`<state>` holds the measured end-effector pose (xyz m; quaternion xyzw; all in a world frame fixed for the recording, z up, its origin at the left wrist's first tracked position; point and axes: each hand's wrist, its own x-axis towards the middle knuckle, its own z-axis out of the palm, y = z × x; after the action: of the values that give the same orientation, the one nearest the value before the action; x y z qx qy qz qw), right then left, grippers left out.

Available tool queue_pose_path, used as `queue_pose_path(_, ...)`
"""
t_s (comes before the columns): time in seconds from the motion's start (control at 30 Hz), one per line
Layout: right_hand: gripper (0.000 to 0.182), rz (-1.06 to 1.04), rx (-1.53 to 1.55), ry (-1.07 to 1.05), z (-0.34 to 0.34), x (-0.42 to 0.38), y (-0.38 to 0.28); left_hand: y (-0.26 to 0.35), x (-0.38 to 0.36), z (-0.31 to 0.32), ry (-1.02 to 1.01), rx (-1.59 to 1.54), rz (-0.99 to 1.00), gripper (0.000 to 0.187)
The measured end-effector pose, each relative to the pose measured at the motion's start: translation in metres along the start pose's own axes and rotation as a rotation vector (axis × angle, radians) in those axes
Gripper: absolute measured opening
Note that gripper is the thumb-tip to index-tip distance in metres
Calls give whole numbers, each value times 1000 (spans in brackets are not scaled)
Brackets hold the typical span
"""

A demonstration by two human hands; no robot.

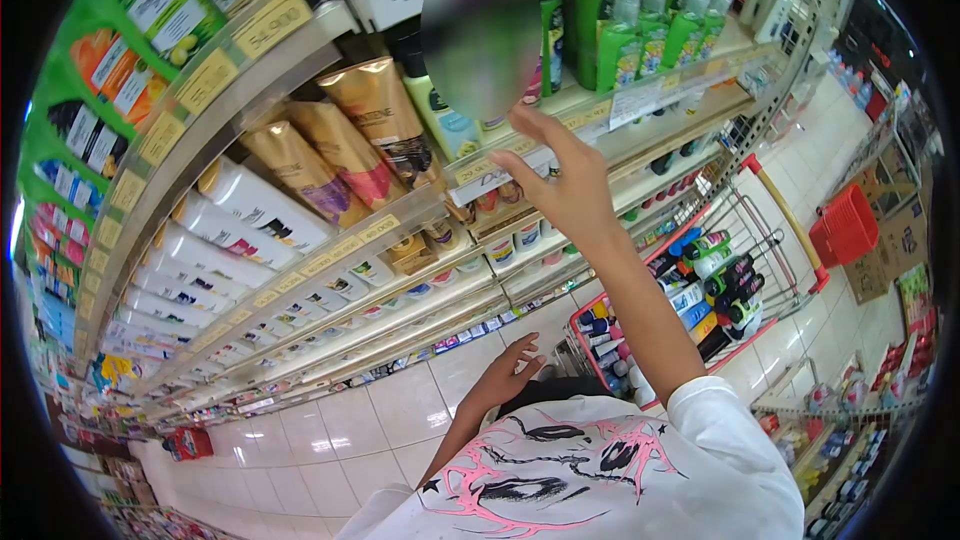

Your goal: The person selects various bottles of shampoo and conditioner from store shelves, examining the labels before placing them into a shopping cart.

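Observation:
My right hand [570,175] is raised to the front edge of a shop shelf, thumb and index finger apart, with nothing visible between them. Just beyond the fingertips, a blurred oval patch hides part of the shelf. Left of that patch stands a pale green bottle [443,115], beside gold tubes [375,100]. Green pump bottles [620,45] line the same shelf to the right. My left hand [508,372] hangs low over the tiled floor, fingers loosely stretched and holding nothing.
White bottles [265,202] fill the curved shelf at left, behind price labels [272,22]. A shopping cart [765,325] full of bottles stands at my right, near a red basket [845,225] and a cardboard box [903,235]. Pale tiles [300,440] cover the floor.

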<state>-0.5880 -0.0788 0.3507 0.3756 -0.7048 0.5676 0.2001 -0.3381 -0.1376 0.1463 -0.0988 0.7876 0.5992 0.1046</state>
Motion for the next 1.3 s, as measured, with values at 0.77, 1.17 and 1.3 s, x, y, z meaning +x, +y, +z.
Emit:
queue_pose_path(0.77, 47, 531, -918, -292, -283, -286, 304, 50, 152, 169, -346, 64, -17, 41)
queue_pose_path(1.17, 64, 372, -943, -926, -309, -235, 378, 60, 15, 137, -43, 303, -362, 47)
queue_pose_path(1.3, 66, 570, -449, -575, -312, -200, 282, 76, 29, 167, 171, 77, -160, 46)
